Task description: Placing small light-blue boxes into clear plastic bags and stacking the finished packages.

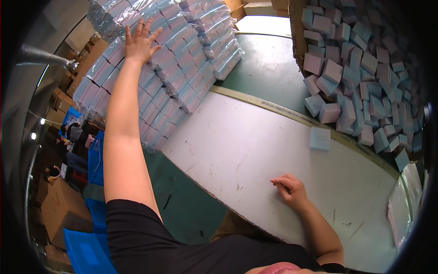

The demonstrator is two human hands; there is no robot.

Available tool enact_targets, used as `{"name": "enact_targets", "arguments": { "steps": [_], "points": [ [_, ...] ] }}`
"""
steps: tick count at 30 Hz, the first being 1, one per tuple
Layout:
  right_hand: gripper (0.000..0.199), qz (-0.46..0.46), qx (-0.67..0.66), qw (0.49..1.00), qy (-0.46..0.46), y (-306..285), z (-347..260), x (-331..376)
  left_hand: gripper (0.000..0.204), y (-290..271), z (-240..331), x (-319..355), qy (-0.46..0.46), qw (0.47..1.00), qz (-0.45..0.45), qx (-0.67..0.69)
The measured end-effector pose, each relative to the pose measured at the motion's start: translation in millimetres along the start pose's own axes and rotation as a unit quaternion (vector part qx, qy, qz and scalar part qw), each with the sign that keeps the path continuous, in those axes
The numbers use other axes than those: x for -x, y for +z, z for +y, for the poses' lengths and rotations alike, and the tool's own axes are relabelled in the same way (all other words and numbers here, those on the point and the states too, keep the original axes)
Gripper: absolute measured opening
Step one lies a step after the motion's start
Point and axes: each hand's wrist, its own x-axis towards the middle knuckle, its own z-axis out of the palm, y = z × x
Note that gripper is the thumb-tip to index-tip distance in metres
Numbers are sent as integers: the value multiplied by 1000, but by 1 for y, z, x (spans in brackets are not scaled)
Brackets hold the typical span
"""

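Observation:
My left hand (140, 44) reaches far up and out, its fingers spread against the clear-wrapped stack of small pale blue and pink boxes (178, 59). It grips nothing. Over the white tabletop (219, 150) hovers or rests my right hand (291, 191); its fingers are curled in, and whether something small sits inside them is hidden. One loose pale blue box (320, 139) lies on the white surface beyond that hand, apart from it.
A large heap of loose pink and blue boxes (360, 77) fills the right side. Clear plastic film (405, 205) lies at the table's right edge. Cardboard cartons (64, 208) and blue crates (86, 249) stand at left on the floor. Other people (73, 132) are farther off.

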Motion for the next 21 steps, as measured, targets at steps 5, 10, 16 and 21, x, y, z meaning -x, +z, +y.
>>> {"name": "enact_targets", "arguments": {
  "steps": [5,10,16,21],
  "points": [
    [18,9,15,1000,-14,1,2,-1,68,5,20,9,32,997,-73,4],
    [18,7,17,1000,-21,3,1,0,70,10,31,14,26,997,-72,27],
    [18,26,9,999,-28,3,5,0,72,14,52,31,118,990,-71,19],
    [19,16,7,1000,-24,3,4,-1,72,28,69,41,68,993,-93,20]
  ]
}}
